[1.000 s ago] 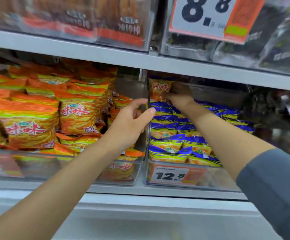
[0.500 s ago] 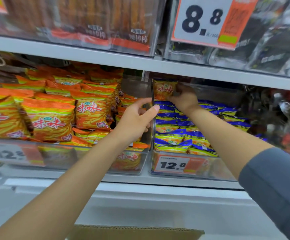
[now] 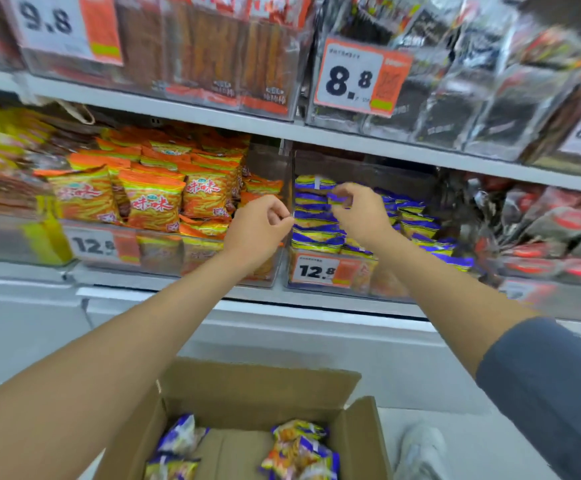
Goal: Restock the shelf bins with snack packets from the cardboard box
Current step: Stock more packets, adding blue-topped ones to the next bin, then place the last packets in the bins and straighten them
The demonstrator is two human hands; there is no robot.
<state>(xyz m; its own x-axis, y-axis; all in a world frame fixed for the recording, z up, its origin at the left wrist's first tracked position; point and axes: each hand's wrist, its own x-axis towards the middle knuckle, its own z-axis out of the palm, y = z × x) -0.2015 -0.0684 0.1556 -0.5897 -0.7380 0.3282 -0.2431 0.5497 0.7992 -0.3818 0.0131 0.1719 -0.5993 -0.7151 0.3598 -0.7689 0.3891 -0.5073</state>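
The clear bin (image 3: pixel 382 282) tagged 12.8 holds stacked blue-and-yellow snack packets (image 3: pixel 316 233). My right hand (image 3: pixel 360 213) is at the bin's front and pinches the blue top edge of one packet (image 3: pixel 338 199). My left hand (image 3: pixel 259 225) has its fingers curled, with the fingertips at the bin's clear left wall (image 3: pixel 291 174). I cannot tell whether it pinches the wall. Below my arms stands the open cardboard box (image 3: pixel 261 382) with a few more blue-and-yellow packets (image 3: pixel 299 455) inside.
The bin to the left is heaped with orange packets (image 3: pixel 154 202). Dark and red packets fill the bins to the right (image 3: pixel 559 230). An upper shelf (image 3: pixel 368 143) with price tags 9.8 and 8.8 overhangs the bins. A white shoe (image 3: pixel 420 448) is beside the box.
My right hand has pulled back from the rear of the bin to its front. My left hand has let its open grip curl. The view has tilted down, showing the box.
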